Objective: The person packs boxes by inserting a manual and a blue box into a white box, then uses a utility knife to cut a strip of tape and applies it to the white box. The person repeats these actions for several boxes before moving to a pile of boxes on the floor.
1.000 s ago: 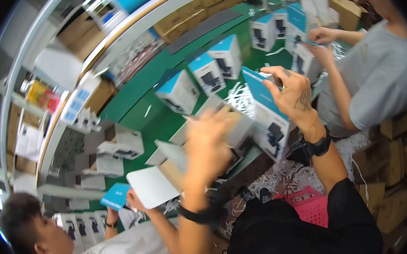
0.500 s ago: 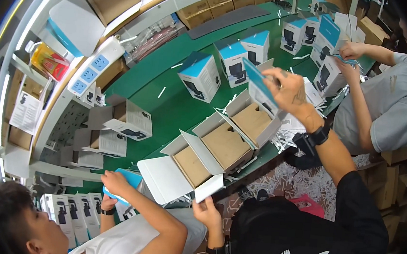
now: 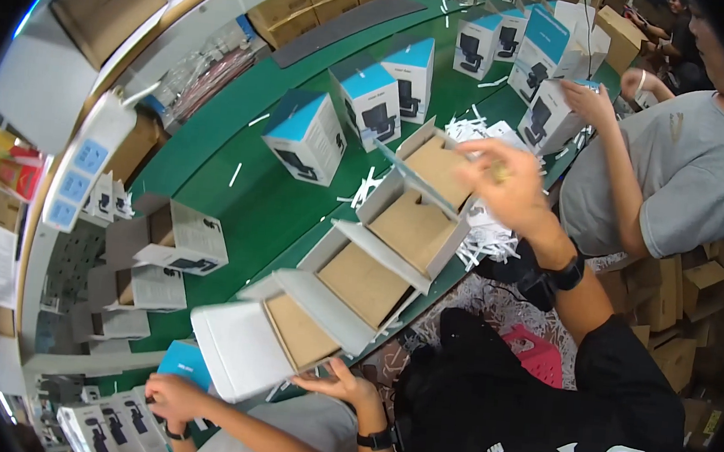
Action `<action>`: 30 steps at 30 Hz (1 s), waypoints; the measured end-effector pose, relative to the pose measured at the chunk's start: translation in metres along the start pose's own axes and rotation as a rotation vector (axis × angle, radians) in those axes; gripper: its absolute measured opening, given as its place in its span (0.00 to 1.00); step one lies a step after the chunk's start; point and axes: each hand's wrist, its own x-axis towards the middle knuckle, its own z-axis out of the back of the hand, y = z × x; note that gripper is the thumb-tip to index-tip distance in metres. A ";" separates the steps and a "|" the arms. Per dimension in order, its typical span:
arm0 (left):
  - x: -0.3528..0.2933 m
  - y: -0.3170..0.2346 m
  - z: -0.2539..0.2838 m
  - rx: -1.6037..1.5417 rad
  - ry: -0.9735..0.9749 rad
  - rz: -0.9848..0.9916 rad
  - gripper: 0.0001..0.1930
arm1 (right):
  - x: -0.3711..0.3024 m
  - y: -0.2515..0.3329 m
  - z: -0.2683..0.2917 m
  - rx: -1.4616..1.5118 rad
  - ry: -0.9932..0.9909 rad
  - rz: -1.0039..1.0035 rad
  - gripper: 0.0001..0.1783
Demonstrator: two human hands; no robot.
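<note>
A row of open white boxes with brown cardboard inserts runs along the table edge in front of me. My left hand (image 3: 344, 385) is palm up with fingers apart at the near edge of the nearest open box (image 3: 301, 331), whose white lid (image 3: 239, 355) is folded out to the left. Beyond it stand a second open box (image 3: 366, 283) and a third open box (image 3: 413, 230). My right hand (image 3: 510, 187) hovers, blurred, by the farthest open box (image 3: 438, 168); its fingers look apart, and I see nothing held.
Closed blue-topped boxes (image 3: 305, 139) stand across the green table (image 3: 212, 170). White paper strips (image 3: 490, 237) are heaped at right. A co-worker's hands (image 3: 175, 399) are at a blue-topped box (image 3: 186, 361), lower left. Another person (image 3: 642, 173) handles boxes at right.
My right hand has let go of the blue-lidded box, which now stands open at the row's far end. My left hand has released the nearest box's white flap and turned palm up.
</note>
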 end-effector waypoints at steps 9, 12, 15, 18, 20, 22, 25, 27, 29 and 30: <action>0.005 0.093 0.037 0.012 0.161 0.176 0.34 | -0.014 -0.222 -0.009 0.490 0.275 -0.938 0.23; 0.027 0.086 0.042 -0.052 0.095 0.301 0.32 | -0.012 -0.180 -0.029 0.483 0.357 -0.870 0.23; 0.060 0.056 0.007 -0.240 0.024 0.408 0.32 | -0.050 -0.185 -0.037 0.485 0.301 -0.766 0.23; 0.083 0.032 -0.024 -0.434 -0.052 0.504 0.34 | -0.077 -0.173 -0.031 0.480 0.248 -0.689 0.22; 0.093 0.038 -0.016 -0.467 -0.039 0.497 0.34 | -0.088 -0.163 -0.035 0.446 0.236 -0.692 0.21; 0.092 0.038 -0.009 -0.499 -0.054 0.483 0.33 | -0.097 -0.160 -0.048 0.499 0.269 -0.661 0.20; 0.086 0.042 -0.005 -0.284 -0.029 0.334 0.33 | -0.099 -0.171 -0.056 0.446 0.307 -0.625 0.20; 0.078 0.042 -0.001 -0.128 -0.038 0.222 0.33 | -0.098 -0.175 -0.066 0.442 0.350 -0.603 0.20; 0.068 0.041 0.001 0.034 -0.063 0.119 0.33 | -0.095 -0.194 -0.054 0.454 0.435 -0.594 0.19; 0.054 0.045 -0.004 0.027 -0.057 0.166 0.31 | -0.093 -0.211 -0.044 0.239 0.404 -0.543 0.20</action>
